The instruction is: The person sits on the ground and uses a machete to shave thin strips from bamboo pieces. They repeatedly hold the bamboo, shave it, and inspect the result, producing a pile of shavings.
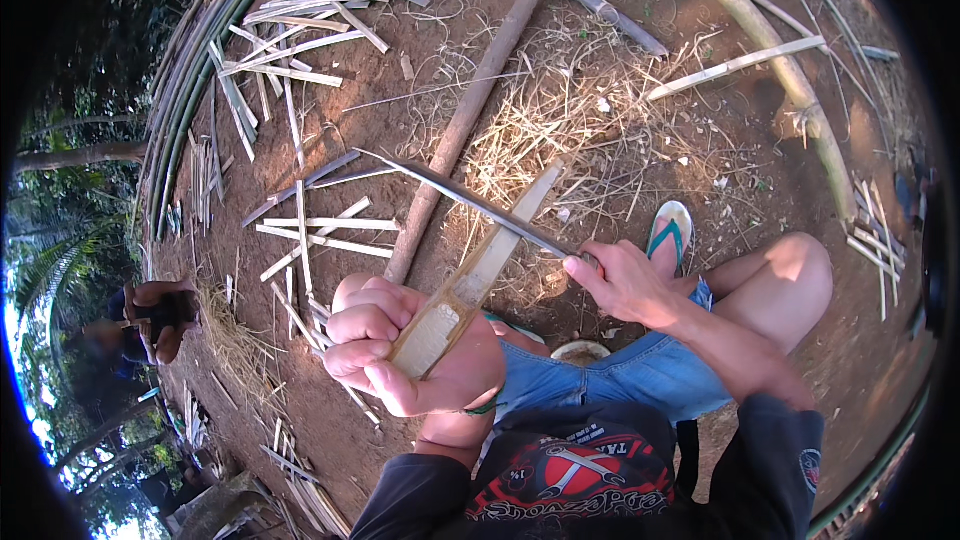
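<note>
My left hand [370, 340] is closed round the lower end of a split bamboo piece [485, 268]. The piece shows its pale hollow inner side, with a node partway along, and its narrower end points up and to the right. In my right hand [630, 285] is the handle of a long thin-bladed knife [455, 192], the handle mostly hidden by my fingers. Its blade slants up and left, crossing the bamboo piece beyond the node. Whether the edge bites into the bamboo I cannot tell.
Under the work runs a brown pole [480, 100] on the dirt. Shavings [590, 120] lie beyond my sandalled foot [670, 235]. Split bamboo strips [320, 25] are scattered at left, near long green poles [190, 100]. A thick bamboo pole [760, 30] curves at right. Another person [155, 320] sits far left.
</note>
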Available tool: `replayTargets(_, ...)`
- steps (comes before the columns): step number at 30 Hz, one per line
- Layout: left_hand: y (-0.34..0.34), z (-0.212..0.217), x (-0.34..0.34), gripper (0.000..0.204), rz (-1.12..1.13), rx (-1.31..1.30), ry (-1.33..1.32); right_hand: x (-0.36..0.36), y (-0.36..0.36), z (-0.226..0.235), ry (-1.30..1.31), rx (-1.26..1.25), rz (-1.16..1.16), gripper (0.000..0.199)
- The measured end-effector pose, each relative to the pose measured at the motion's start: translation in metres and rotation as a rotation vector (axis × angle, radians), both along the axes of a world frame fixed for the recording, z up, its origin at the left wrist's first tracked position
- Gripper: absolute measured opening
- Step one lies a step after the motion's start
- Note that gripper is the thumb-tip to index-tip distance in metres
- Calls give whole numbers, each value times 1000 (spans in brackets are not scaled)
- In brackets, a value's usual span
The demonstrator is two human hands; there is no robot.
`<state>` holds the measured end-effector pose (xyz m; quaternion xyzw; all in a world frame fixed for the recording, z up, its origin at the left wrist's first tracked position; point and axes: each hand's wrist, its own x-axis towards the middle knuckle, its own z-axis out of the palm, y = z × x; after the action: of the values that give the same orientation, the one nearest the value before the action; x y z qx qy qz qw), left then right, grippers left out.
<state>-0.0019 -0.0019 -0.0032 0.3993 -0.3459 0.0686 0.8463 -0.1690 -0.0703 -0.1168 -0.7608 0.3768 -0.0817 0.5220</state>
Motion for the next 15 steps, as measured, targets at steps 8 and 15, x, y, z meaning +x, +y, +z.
replayTargets(8, 4, 1, 1, 13, 8, 35, 18, 1, 0, -10, 26, 36, 3, 57)
replayTargets(15, 3, 0, 1, 14, 25, -1, 19, -1, -2, -11, -8, 37, 7, 56)
